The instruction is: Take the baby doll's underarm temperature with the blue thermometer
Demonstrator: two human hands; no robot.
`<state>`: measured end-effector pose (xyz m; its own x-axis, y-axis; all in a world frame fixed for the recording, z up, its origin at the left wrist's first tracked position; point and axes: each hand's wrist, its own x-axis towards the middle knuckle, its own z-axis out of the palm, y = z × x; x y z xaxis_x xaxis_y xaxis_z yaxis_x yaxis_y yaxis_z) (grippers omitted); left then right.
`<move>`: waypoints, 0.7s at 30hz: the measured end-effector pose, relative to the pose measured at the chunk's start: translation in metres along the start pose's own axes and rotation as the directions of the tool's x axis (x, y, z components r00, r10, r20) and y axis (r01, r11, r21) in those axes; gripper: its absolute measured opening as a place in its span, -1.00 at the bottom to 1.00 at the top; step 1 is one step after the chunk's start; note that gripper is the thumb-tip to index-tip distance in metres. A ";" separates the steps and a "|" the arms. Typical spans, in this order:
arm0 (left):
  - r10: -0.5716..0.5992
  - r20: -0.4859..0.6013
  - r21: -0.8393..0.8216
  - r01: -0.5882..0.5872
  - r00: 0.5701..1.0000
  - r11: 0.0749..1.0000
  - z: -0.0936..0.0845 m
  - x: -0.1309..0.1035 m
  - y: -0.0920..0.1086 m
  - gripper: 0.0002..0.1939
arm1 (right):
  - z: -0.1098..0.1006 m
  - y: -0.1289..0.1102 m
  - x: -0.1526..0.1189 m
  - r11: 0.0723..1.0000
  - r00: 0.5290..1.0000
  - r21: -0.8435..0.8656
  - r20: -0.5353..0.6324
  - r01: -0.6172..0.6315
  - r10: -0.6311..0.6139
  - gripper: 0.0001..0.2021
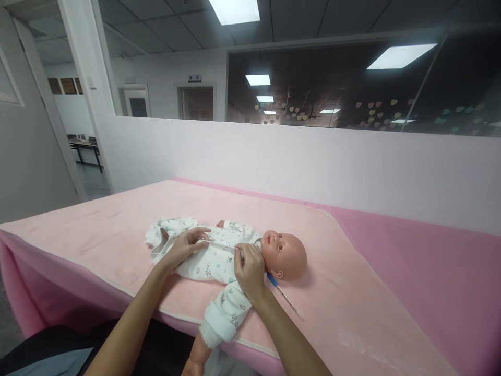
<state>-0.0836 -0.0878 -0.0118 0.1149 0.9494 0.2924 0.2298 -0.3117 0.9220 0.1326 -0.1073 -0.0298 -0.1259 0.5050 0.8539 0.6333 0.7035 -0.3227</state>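
Note:
A baby doll (pixel 287 256) lies on its back with its head to the right, dressed in a white patterned onesie (pixel 213 266). My left hand (pixel 188 246) pinches the front edge of the onesie near the doll's belly. Close to the doll's neck, my right hand (pixel 250 266) has its fingers closed on the same edge, which stretches between both hands as a pale strip. One sleeved arm of the doll hangs toward me over the table edge. Beside the head, partly behind my right wrist, lies a thin clear stick with a blue end (pixel 285 296), like a thermometer.
A light pink mat (pixel 352 308) covers the table over a darker pink cloth (pixel 410 250). Behind it stands a white half wall (pixel 293 162) with windows above. An open doorway at the left shows a desk (pixel 86 146) in another room.

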 end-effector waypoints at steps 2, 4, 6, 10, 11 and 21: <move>-0.010 0.010 0.001 0.010 1.000 1.000 0.000 -0.001 0.002 -0.53 | 0.000 0.000 0.000 1.000 1.000 0.000 -0.008 0.006 -0.006 -0.80; -0.019 0.013 0.006 0.019 1.000 1.000 0.000 -0.001 0.004 -0.52 | 0.000 0.000 0.000 1.000 1.000 -0.001 -0.014 0.016 -0.016 -0.80; -0.022 0.015 0.005 0.022 1.000 1.000 0.000 -0.002 0.005 -0.54 | 0.000 0.001 0.000 1.000 1.000 -0.003 -0.013 0.020 -0.020 -0.80; -0.029 0.014 -0.015 0.029 0.999 0.999 -0.001 -0.003 0.004 -0.61 | 0.001 0.001 0.000 1.000 1.000 0.000 -0.006 0.014 -0.014 -0.80; -0.030 0.012 -0.018 0.030 0.999 0.999 -0.001 -0.003 0.003 -0.62 | 0.001 0.001 0.000 1.000 1.000 0.000 -0.005 0.014 -0.014 -0.80; -0.025 0.002 -0.034 0.025 1.000 0.999 0.000 -0.003 0.005 -0.64 | 0.000 0.000 0.000 1.000 1.000 -0.003 0.001 0.007 -0.007 -0.80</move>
<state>-0.0826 -0.0923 -0.0085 0.1116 0.9566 0.2691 0.1994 -0.2868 0.9370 0.1325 -0.1067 -0.0298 -0.1315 0.5003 0.8558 0.6347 0.7057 -0.3150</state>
